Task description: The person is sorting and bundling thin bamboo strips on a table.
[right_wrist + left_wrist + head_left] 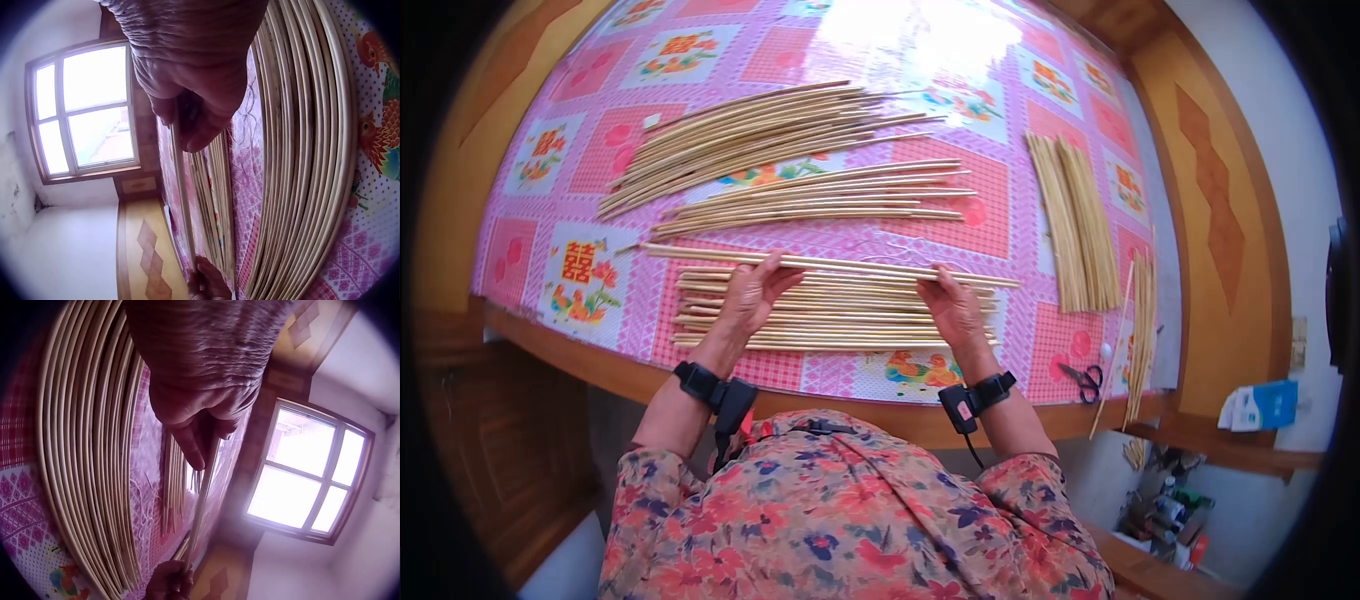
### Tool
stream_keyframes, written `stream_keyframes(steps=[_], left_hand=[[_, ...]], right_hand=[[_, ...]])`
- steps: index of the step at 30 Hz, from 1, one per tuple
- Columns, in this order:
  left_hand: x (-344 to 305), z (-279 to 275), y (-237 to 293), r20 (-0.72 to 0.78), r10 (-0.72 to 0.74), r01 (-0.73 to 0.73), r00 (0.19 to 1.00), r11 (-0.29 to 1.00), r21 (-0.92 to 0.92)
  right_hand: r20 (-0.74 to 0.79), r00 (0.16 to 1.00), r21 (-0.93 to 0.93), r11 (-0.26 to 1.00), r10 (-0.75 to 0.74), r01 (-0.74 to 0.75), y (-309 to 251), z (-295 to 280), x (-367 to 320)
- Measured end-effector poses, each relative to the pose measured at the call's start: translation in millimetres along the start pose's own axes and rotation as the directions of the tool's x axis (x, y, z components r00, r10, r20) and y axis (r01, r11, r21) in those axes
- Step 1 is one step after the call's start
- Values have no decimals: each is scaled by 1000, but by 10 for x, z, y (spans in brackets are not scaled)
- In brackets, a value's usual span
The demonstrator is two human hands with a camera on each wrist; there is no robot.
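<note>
Between both hands, a long straw-coloured stalk [860, 267] runs sideways over the near row of stalks. My left hand [750, 297] pinches it left of its middle, thumb and fingers closed on it. Towards its other end, my right hand [955, 308] pinches it the same way. Beneath the hands, the near row of stalks [840, 332] lies side by side, roughly parallel to the table edge. In the right wrist view, the held stalk [184, 206] stretches from the right fingers to the left hand [209, 281].
Two looser bundles, a middle bundle [820, 200] and a far bundle [740, 135], lie beyond on the patterned tablecloth [800, 375]. At right are an upright bundle [1075, 225], a few thin stalks [1140, 330] and dark-handled scissors [1083, 382]. Wooden panelling [1220, 200] borders the table.
</note>
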State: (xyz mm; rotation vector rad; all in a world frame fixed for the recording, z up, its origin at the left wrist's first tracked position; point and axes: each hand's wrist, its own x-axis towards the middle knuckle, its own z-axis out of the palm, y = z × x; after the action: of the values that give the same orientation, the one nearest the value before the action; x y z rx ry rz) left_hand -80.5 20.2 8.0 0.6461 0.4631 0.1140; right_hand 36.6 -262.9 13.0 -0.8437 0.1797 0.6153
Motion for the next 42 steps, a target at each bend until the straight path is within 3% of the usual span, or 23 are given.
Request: stream_keyframes(steps=[13,34,42], left_hand=[[-17,16,47,8,-30,30,1000,999,32],[-2,41,9,-31,37,-37,999,999,-20],[48,-52,-81,28,44,-42,999,996,-81]], right_hand=[[-9,999,25,999,33,-32,-8,63,-35],[-18,997,21,997,77,-76,91,-15,19],[5,997,10,997,76,-76,90,-163,36]])
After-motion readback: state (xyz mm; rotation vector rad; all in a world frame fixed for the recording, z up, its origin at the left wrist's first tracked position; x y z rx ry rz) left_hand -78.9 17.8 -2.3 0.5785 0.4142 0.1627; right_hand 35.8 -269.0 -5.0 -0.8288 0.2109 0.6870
